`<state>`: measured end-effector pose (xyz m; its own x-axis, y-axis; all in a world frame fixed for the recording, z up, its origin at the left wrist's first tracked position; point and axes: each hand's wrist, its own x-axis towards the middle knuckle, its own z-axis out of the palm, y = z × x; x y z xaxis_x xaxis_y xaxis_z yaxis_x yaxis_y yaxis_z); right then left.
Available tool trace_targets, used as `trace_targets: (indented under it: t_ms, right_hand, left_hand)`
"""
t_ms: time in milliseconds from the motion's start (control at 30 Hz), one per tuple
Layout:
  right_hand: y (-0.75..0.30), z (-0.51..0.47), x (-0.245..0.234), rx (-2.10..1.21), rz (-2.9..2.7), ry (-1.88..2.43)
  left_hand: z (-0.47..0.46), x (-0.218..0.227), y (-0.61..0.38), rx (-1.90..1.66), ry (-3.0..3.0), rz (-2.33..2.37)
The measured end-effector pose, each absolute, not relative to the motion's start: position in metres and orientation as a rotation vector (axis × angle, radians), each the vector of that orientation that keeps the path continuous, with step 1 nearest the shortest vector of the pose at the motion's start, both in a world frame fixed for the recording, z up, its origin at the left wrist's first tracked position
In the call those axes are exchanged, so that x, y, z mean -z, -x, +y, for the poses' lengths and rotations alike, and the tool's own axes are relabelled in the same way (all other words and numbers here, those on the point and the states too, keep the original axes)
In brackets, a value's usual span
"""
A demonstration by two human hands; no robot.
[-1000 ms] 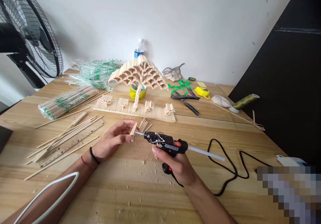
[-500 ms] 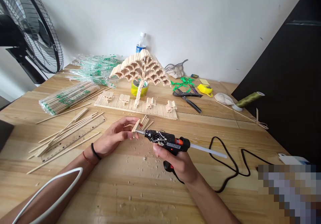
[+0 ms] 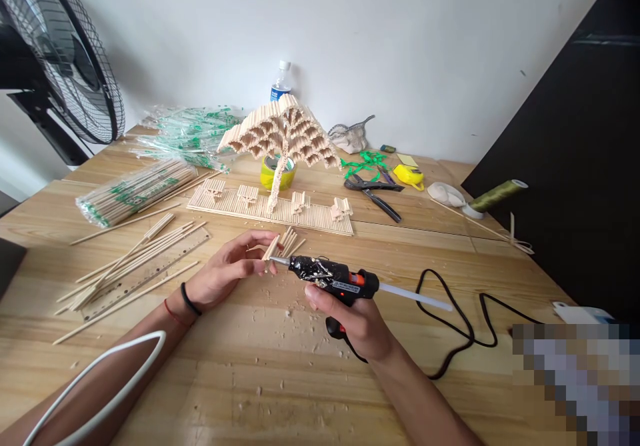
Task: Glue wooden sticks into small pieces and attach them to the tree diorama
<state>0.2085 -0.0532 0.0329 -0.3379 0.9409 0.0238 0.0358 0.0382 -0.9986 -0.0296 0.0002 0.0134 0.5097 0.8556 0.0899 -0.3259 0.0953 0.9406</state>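
My right hand [image 3: 357, 323] is wrapped round the handle of a black glue gun [image 3: 320, 273]. A pale glue stick [image 3: 415, 296] pokes out of its back end. The metal nozzle meets, or nearly meets, a few short wooden sticks [image 3: 271, 249] pinched in the fingers of my left hand [image 3: 235, 263]. Just behind them lie several loose short sticks [image 3: 291, 243] on the table. Beyond stands a model of wooden sticks: a flat base [image 3: 315, 218] with small stools and a tall canopy [image 3: 285, 129] on a slanted post.
Long skewers and a clear ruler [image 3: 150, 274] lie at left, with bagged sticks [image 3: 135, 191] behind. A fan [image 3: 65, 53] stands far left. Pliers [image 3: 375, 196], a yellow tape measure [image 3: 409, 176] and a thread spool [image 3: 500, 196] are at right. The gun's cord [image 3: 465, 326] loops across the table.
The whole view has shifted very slightly. Both hands keep their hold, and the nozzle stays at the short sticks.
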Motion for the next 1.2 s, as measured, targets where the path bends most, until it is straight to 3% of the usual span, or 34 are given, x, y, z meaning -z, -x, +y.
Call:
trace_targets:
  t_ms: [1200]
  right_hand:
    - [-0.2101, -0.0483, -0.0254, -1.263, -1.517, 1.214]
  left_hand:
    - [0.0009, -0.0101, 0.0304, -0.960, -1.161, 0.529]
